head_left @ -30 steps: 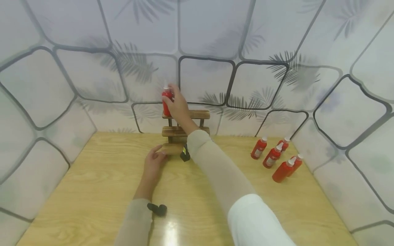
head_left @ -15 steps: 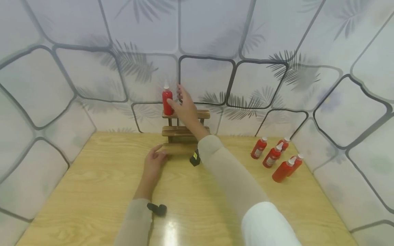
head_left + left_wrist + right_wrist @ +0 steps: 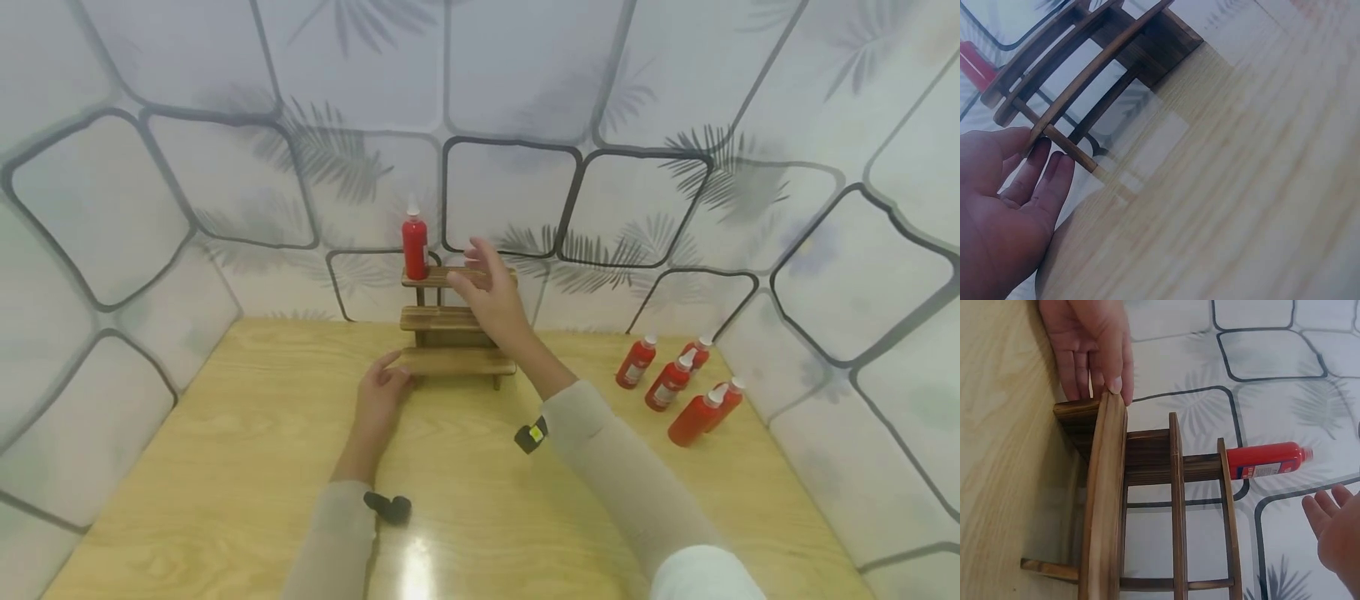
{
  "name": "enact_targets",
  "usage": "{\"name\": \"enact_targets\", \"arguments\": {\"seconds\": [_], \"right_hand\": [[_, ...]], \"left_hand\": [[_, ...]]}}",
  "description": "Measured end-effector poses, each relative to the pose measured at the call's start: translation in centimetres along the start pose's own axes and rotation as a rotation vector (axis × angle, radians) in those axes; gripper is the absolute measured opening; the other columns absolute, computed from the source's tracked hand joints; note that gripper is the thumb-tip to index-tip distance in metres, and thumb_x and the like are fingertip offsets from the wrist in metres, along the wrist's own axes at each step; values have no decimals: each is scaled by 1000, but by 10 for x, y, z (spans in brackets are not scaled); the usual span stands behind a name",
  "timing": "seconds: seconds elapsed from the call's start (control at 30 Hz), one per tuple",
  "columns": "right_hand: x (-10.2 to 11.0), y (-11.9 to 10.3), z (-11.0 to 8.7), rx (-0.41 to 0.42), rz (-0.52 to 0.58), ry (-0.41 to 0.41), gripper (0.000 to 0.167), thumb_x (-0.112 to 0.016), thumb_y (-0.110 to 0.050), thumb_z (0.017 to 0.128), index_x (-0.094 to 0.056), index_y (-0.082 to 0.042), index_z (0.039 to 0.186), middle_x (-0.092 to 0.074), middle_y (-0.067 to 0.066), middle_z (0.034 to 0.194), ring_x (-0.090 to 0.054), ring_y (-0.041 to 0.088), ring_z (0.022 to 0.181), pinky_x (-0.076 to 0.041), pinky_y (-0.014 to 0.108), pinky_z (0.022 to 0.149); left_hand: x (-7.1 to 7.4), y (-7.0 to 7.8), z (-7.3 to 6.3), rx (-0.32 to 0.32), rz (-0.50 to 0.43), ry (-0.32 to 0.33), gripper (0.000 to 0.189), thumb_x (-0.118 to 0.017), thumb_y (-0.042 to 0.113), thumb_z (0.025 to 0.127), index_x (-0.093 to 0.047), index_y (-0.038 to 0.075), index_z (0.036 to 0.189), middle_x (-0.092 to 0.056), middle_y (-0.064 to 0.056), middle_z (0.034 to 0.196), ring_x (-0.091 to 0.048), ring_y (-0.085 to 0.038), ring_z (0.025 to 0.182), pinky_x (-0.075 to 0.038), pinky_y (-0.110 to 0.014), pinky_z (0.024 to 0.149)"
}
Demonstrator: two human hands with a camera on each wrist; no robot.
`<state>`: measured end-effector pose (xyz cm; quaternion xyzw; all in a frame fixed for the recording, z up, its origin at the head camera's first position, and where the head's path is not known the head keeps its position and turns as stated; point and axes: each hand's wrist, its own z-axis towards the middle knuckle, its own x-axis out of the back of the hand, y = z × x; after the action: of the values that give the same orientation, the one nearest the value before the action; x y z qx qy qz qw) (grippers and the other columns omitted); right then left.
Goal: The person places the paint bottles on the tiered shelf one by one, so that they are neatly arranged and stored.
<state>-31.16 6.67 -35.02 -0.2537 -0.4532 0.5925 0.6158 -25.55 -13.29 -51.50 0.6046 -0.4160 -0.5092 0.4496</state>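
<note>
A three-tier wooden display rack (image 3: 459, 362) stands against the back wall. One red squeeze bottle (image 3: 415, 248) with a white nozzle is upright at the left end of its top tier. My left hand (image 3: 378, 396) pinches the left end of the lowest tier; the left wrist view has the thumb above the slat (image 3: 1079, 87) and the fingertips under it. In front of the upper tiers, right of the bottle, my right hand (image 3: 498, 300) is apart from it, fingers spread and holding nothing. The right wrist view also shows a gap between this hand (image 3: 1341, 531) and the bottle (image 3: 1266, 461).
Several more red bottles (image 3: 669, 382) stand grouped on the right of the wooden table (image 3: 262, 433), near the side wall. Patterned wall covering (image 3: 510, 196) rises behind the rack. A small black camera (image 3: 531, 435) sits at the right cuff, another (image 3: 388, 507) at the left.
My right hand has let go of the red bottle and drawn back to the right and down. The bottle stays on the top tier, and my left hand keeps its hold on the rack.
</note>
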Motion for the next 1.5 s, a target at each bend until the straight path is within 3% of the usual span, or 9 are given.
{"name": "enact_targets", "arguments": {"seconds": [0.2,0.33,0.57,0.7,0.9,0.97,1.1,1.3,1.5], "right_hand": [[17,0,-30,-9,5,-16,68,-66,-30,99,-32,-16,156,-46,12,147,-45,33,137,-43,47,117],[33,1,-49,1,-16,-4,69,-67,-33,98,-32,-19,157,-46,12,148,-44,30,138,-44,46,116],[68,8,-87,18,-51,73,65,-68,-15,97,-36,-12,154,-50,13,143,-48,28,135,-45,49,115],[88,6,-109,9,-79,115,66,-67,-7,96,-36,-9,154,-50,14,143,-47,27,135,-43,51,116],[122,9,-145,-66,-146,199,63,-66,-7,97,-37,-7,153,-51,6,140,-50,15,130,-46,28,114],[135,15,-158,-88,-180,237,61,-65,-10,98,-38,-10,153,-52,-2,137,-52,8,126,-47,16,108],[157,14,-182,-138,-211,327,59,-64,-8,98,-39,-11,152,-54,-9,132,-53,2,120,-48,6,97],[191,18,-210,-211,-224,456,57,-64,-5,98,-43,-12,150,-58,-11,128,-57,0,115,-50,5,91],[218,25,-234,-335,-304,612,55,-66,-16,98,-46,-19,149,-59,-11,124,-53,1,116,-46,2,92]], "left_hand": [[2,0,0,9,13,-7,50,-59,13,101,-44,9,149,-60,-20,122,-61,-33,119,-54,-30,105],[2,0,1,-17,29,2,49,-59,13,101,-45,9,148,-62,-16,117,-63,-30,115,-56,-28,103],[1,-2,3,-24,28,-6,48,-58,12,101,-46,8,147,-63,-14,115,-65,-25,111,-56,-26,102],[2,2,1,-5,31,-28,48,-57,13,102,-45,10,149,-61,-17,122,-62,-30,118,-55,-27,104],[3,4,0,-2,65,-19,48,-58,16,102,-46,12,148,-61,-19,124,-60,-33,122,-54,-27,105],[3,1,0,-15,67,-12,47,-58,16,102,-46,12,148,-62,-18,122,-62,-32,120,-55,-26,103],[2,0,-1,-19,72,-14,47,-58,15,102,-46,12,147,-62,-19,123,-62,-32,119,-55,-28,103],[2,1,0,-19,81,-10,47,-58,17,102,-46,12,147,-61,-18,123,-61,-31,119,-55,-29,104],[5,1,0,-4,77,-24,47,-58,17,103,-45,12,148,-61,-15,122,-61,-28,118,-55,-25,103]]}}
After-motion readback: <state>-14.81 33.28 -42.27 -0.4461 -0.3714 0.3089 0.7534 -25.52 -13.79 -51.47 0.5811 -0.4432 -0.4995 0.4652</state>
